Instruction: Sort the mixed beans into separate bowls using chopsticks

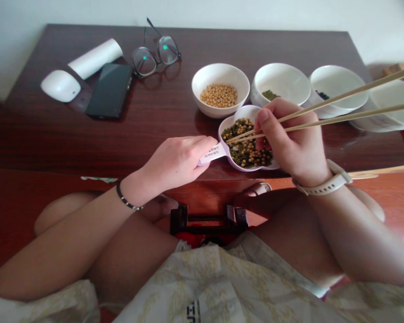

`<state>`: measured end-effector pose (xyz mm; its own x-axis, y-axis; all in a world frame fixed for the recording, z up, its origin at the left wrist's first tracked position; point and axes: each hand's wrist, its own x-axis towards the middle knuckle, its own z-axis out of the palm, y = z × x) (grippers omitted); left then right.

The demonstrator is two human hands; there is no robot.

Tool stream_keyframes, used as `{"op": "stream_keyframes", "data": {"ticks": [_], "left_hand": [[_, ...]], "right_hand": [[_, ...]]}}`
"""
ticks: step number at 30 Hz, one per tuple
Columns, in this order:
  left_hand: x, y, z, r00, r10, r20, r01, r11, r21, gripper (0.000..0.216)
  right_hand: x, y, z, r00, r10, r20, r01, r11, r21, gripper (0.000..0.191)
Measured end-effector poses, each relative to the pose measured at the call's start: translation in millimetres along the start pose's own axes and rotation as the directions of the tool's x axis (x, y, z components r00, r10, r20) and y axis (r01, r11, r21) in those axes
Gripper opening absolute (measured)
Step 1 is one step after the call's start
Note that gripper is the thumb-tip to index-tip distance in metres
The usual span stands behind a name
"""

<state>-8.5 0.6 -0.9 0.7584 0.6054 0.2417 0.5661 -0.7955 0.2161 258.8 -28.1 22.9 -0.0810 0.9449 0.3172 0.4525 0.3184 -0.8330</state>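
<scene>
A small lilac dish (229,124) with a handle sits at the table's near edge, filled with mixed green and yellow beans (247,150). My left hand (177,161) is closed around its handle. My right hand (291,141) is closed on a pair of wooden chopsticks (340,107), whose tips rest over the beans near the dish's left side. Behind the dish stand a white bowl of yellow beans (220,89), a white bowl with a few green beans (281,83), and a white bowl with a few dark beans (338,85).
On the dark wooden table (175,112) lie glasses (156,54), a black phone (110,90), a white mouse (60,86) and a white cylinder (96,57) at the left. Another white bowl (390,107) stands at the far right. My knees sit under the table edge.
</scene>
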Motion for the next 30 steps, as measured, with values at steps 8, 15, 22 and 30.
{"op": "stream_keyframes", "data": {"ticks": [8, 15, 22, 30], "left_hand": [[1.0, 0.2, 0.5, 1.0, -0.009, -0.007, 0.009, 1.0, 0.005, 0.024], [0.5, -0.3, 1.0, 1.0, -0.028, 0.0, 0.028, 0.999, -0.03, 0.024], [0.4, 0.2, 0.6, 1.0, -0.026, -0.005, 0.026, 1.0, -0.012, 0.023], [0.8, 0.8, 0.7, 1.0, -0.022, -0.011, 0.022, 1.0, 0.001, 0.022]], "right_hand": [[1.3, 0.8, 0.6, 1.0, -0.016, -0.015, 0.016, 1.0, -0.018, 0.045], [1.3, 1.3, 0.9, 0.999, -0.04, -0.006, 0.04, 0.999, -0.009, 0.041], [2.0, 2.3, 1.4, 0.999, -0.053, -0.011, 0.052, 0.999, -0.014, 0.043], [1.1, 2.0, 0.7, 0.999, -0.042, 0.004, 0.042, 0.999, -0.008, 0.037]]}}
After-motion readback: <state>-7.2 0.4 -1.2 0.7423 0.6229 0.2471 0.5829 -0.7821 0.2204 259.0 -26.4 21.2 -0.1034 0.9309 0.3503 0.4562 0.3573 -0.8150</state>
